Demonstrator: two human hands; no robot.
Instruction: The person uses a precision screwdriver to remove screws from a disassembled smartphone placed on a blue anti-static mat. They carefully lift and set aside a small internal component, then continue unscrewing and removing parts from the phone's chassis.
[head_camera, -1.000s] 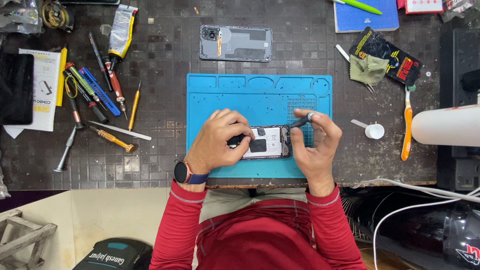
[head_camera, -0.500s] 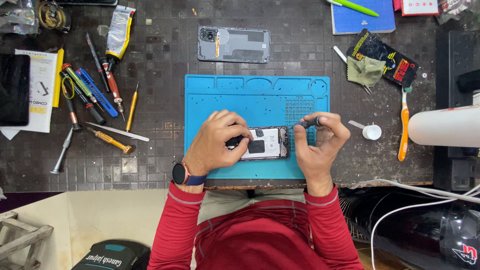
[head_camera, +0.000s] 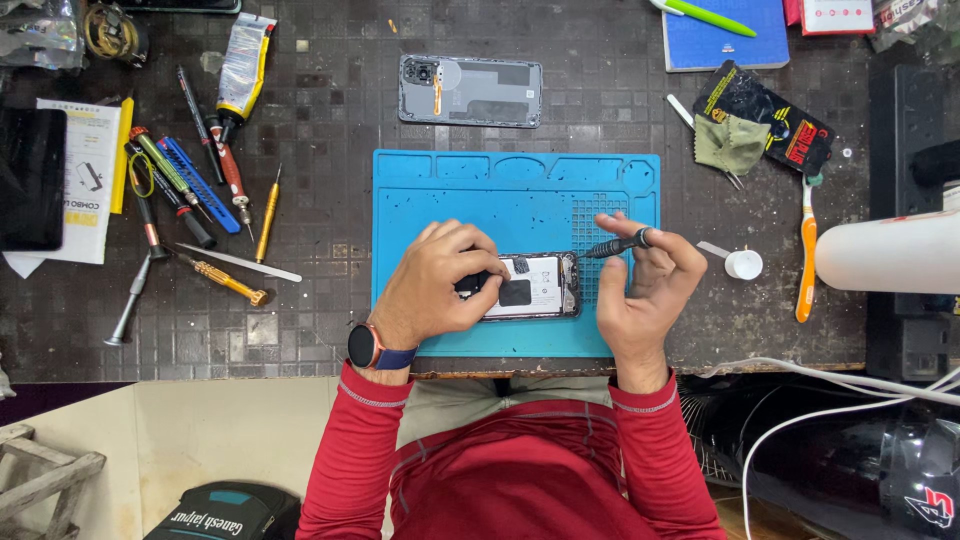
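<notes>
Item: opened phone (head_camera: 530, 286), back removed, lying flat on the near middle of the blue work mat (head_camera: 500, 190).
Left hand (head_camera: 435, 285): fingers curled over the phone's left end, gripping it and pressing it to the mat; a watch sits on the wrist.
Right hand (head_camera: 645, 290): thumb and forefinger pinched on a black screwdriver (head_camera: 612, 245); the remaining fingers are spread loosely.
Tool position: the screwdriver lies nearly level, its tip at the far right corner of the phone; whether it touches a screw cannot be told.
Phone relative to hands: between the two, under the left hand's fingers, just left of the right hand.
Progress, as judged: the grey back cover (head_camera: 470, 90) already lies apart on the far side of the bench, so opening is done; inner parts look still in place, and work on them appears at an early stage.
Left of mat: a row of screwdrivers (head_camera: 190, 185), a glue tube (head_camera: 243, 65).
Right of mat: small white cap (head_camera: 744, 264), orange-handled brush (head_camera: 806, 250), green cloth (head_camera: 730, 143).
Far right: blue notebook (head_camera: 725, 40) with a green pen.
</notes>
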